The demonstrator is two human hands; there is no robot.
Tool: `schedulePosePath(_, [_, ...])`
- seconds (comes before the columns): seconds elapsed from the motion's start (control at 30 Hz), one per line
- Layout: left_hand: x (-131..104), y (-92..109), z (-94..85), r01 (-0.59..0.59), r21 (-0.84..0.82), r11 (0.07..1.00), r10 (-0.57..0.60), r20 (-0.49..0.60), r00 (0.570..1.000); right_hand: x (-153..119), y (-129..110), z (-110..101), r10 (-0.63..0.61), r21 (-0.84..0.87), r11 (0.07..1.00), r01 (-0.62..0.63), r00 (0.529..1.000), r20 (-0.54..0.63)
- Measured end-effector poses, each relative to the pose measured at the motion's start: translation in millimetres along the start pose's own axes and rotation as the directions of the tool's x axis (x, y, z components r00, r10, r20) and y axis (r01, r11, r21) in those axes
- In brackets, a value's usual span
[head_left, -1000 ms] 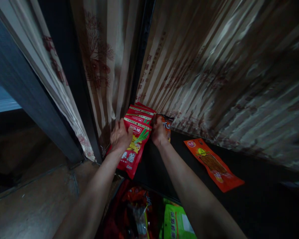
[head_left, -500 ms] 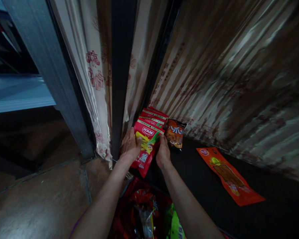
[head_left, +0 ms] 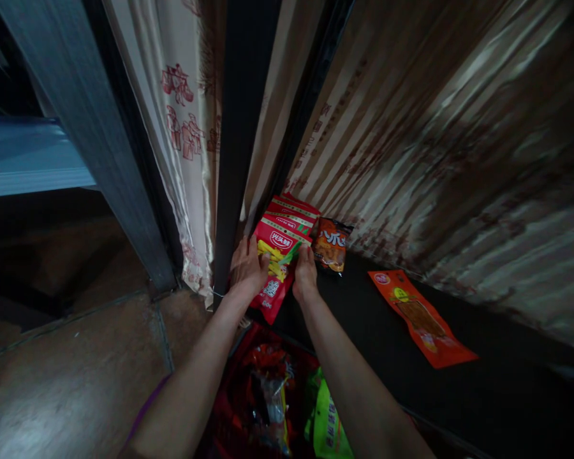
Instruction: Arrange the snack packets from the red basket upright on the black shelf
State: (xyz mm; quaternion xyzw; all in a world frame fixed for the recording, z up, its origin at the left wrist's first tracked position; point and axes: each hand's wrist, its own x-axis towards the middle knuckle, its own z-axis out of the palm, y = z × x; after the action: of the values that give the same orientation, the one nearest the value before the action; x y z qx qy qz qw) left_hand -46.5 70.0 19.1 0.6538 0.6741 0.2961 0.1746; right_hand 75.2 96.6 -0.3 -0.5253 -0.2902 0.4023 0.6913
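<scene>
Several red snack packets lie overlapped in a stack on a black surface, against the curtain corner. At the stack's left edge is my left hand, its thumb on the front packet. My right hand presses the stack's right edge, fingers close together. Between them, both hands hold the stack from its sides. An orange and black snack bag lies just to the right of the stack. Farther right, a flat orange packet rests on the black surface.
Below my forearms, a dark red bag holds a clear and red package and a green packet. A black post and patterned curtains stand close by. A grey metal leg is at left.
The view has shifted slightly, so the packets appear a little higher and farther left. My right hand's fingers have closed up more along the stack's edge. Both hands remain on the stack.
</scene>
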Motion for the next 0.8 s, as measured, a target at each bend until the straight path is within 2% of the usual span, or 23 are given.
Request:
schedulePosePath(0.13, [-2, -1, 6.1, -0.001, 0.046, 0.999, 0.001, -0.011, 1.0, 5, 7, -2, -0.017, 0.028, 1.0, 0.015, 0.997, 0.078])
schedulePosePath(0.33, [-3, -1, 12.5, 0.014, 0.073, 0.997, -0.009, -0.071, 0.997, 18, 14, -4, -0.074, -0.043, 0.996, 0.08, 0.989, 0.127])
schedulePosePath(0.5, [-6, -1, 13.5, -0.006, 0.09, 0.996, 0.017, -0.12, 0.993, 10, 16, -15, -0.054, -0.119, 0.991, 0.055, 0.998, 0.012])
schedulePosePath(0.6, [-8, 0, 15.1, 0.006, 0.115, 0.993, 0.01, -0.141, 0.99, -3, 21, -23, -0.066, -0.236, 0.969, 0.064, 0.998, 0.002])
schedulePosePath(0.8, [-9, 0, 20.5, -0.001, 0.112, 0.994, 0.025, -0.213, 0.977, -19, 18, -24, -0.112, -0.565, 0.802, 0.192, 0.978, 0.174])
